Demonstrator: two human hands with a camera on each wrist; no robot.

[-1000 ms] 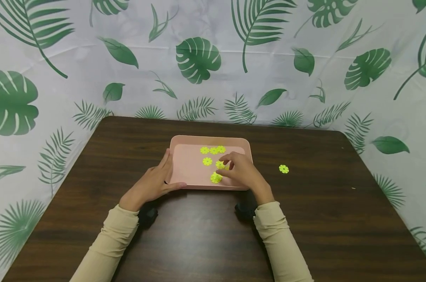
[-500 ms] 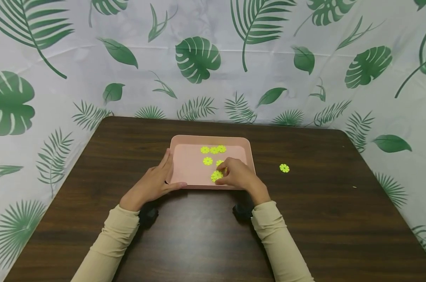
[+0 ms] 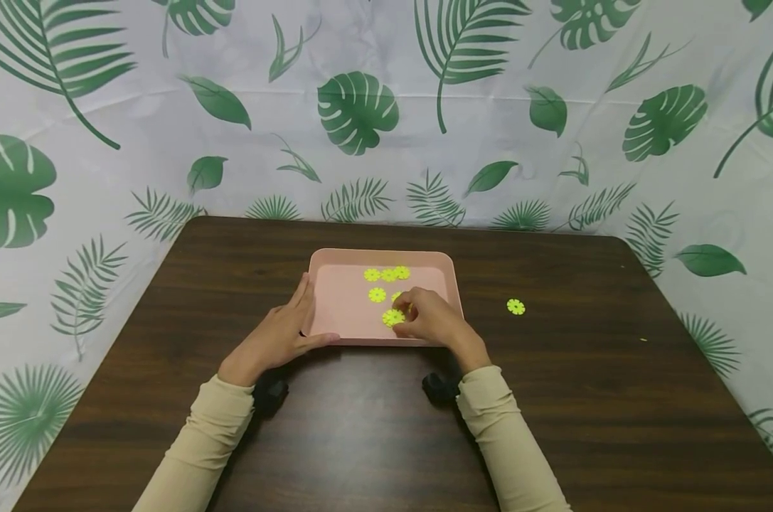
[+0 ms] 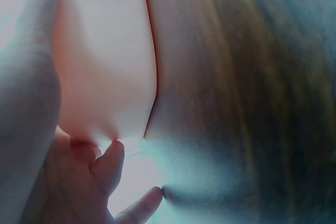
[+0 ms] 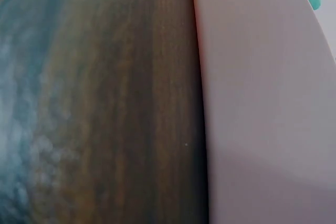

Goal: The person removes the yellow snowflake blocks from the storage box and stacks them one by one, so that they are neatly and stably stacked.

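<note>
A shallow pink tray (image 3: 344,306) stands on the dark wooden table. Inside it lie several flat yellow flower-shaped discs, among them a single disc (image 3: 377,294) near the middle. My left hand (image 3: 274,334) braces the tray's left near corner, its fingers straight along the left side and its thumb on the near rim. In the left wrist view, fingertips (image 4: 113,156) touch the tray's outer wall. My right hand (image 3: 434,316) reaches into the tray's right part, thumb and forefinger pinching at a yellow flower-shaped disc (image 3: 392,318). That hand partly covers another disc behind it.
One more yellow disc (image 3: 515,306) lies on the table (image 3: 584,370) to the right of the tray. Behind the table hangs a white cloth (image 3: 264,142) printed with green leaves. Dark wrist devices sit under both forearms.
My right hand has lowered toward the near side of the tray, its fingers closing about the near yellow disc. The left hand stays on the tray's corner.
</note>
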